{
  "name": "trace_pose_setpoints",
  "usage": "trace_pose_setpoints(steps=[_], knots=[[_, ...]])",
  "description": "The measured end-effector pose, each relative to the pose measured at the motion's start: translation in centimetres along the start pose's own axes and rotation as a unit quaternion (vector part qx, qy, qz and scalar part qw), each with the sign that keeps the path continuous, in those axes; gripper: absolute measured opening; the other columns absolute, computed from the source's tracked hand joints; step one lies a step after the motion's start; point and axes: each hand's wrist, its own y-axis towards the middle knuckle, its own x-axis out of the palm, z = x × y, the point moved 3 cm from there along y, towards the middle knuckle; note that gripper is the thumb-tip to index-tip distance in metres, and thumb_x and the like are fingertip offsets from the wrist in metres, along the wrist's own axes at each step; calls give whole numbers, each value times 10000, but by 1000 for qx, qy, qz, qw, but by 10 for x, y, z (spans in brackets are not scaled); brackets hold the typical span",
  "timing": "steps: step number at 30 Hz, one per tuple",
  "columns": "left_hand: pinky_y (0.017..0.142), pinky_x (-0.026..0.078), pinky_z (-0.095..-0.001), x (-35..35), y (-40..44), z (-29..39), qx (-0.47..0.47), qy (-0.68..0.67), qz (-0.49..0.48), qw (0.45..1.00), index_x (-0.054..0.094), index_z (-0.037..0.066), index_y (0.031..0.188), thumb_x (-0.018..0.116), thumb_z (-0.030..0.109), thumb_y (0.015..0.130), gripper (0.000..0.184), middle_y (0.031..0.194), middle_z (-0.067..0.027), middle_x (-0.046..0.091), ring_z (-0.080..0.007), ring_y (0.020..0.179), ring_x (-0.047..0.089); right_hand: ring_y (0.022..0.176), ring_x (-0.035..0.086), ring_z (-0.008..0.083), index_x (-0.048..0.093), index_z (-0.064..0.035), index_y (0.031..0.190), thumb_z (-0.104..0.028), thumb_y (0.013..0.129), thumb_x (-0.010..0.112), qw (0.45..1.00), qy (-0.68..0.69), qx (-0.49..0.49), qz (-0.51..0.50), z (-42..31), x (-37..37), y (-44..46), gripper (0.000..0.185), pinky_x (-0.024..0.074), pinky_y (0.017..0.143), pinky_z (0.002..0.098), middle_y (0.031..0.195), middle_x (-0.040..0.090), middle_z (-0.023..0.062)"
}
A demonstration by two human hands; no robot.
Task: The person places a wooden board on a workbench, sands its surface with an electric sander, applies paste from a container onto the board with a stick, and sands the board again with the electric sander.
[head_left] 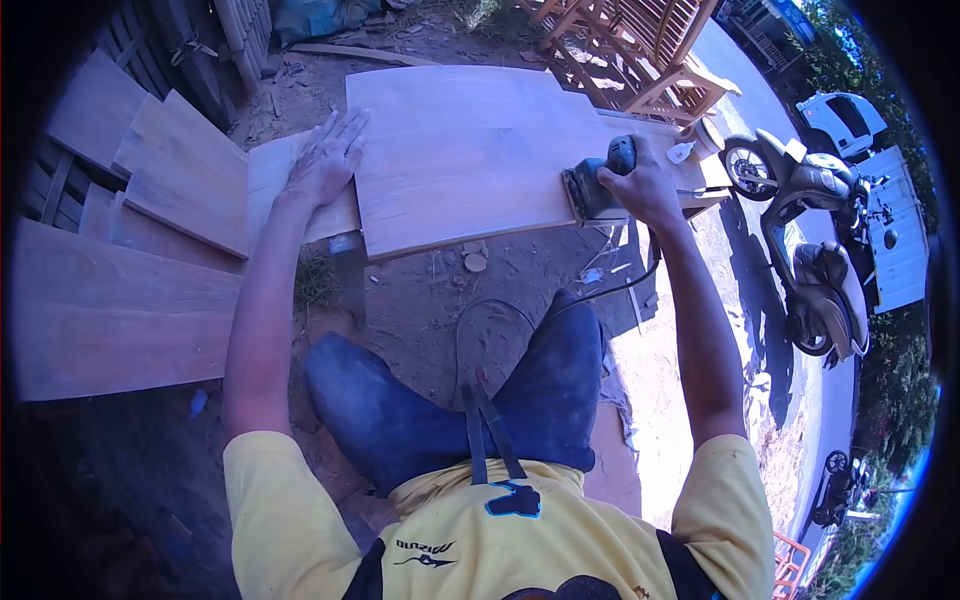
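Observation:
A broad, flat wooden panel (460, 150) lies in front of me across a low bench. My left hand (330, 160) rests flat at the panel's left edge, fingers stretched out and pressing on the wood. Toward the panel's right end, my right hand (645, 180) is wrapped round the grip of a dark power sander (600, 190). The sander sits on the panel's right part, and its cord (610, 292) runs down past my knee. Its sanding face is hidden against the wood.
Several more wooden boards (130, 300) are stacked at the left. Slatted wooden furniture (640, 50) stands behind on the right, beside a small white bottle (680, 152). Motorbikes (815, 240) and a white vehicle (843, 122) are farther right. A blue-green bag (320, 18) lies at the back.

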Motion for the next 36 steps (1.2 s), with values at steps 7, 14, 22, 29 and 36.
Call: trace_pose_setpoints(steps=[7,14,22,29,36], knots=[[1355,162,-470,0,-1,-3,-10,-12,-10,1000,343,200,1692,346,391,1135,589,1775,-52,283,-324,1647,209,1058,712,482,508,-69,1484,-347,823,824,983,52,-144,-102,-198,36,-28,784,553,967,521,1138,723,287],[1367,150,-462,-10,-12,-9,47,-2,-18,999,345,258,1693,598,368,1024,724,1785,-14,262,-328,1652,191,1078,699,485,504,-134,1525,-342,798,830,916,133,-331,-184,-298,61,-44,823,561,977,523,1225,696,275],[1357,137,-486,-6,-7,-1,-19,-10,-15,1000,362,252,1686,258,428,1161,564,1785,-20,259,-337,1649,195,1002,712,490,501,-97,1519,-380,806,802,945,92,-275,-153,-244,45,-30,824,574,930,522,1098,723,279],[1343,171,-494,-2,-2,-13,-1,19,-25,999,353,249,1695,367,458,1130,602,1782,-39,273,-346,1646,210,939,708,514,567,-31,1318,-377,827,777,939,139,-275,-156,-256,51,-55,636,573,886,571,937,715,316],[1333,179,-494,-2,-7,-9,4,8,1,1000,351,209,1696,460,494,1095,674,1775,-82,289,-367,1642,222,1061,719,476,510,-54,1466,-432,855,810,988,54,-80,-118,-103,13,-13,779,568,963,529,1113,734,296]])
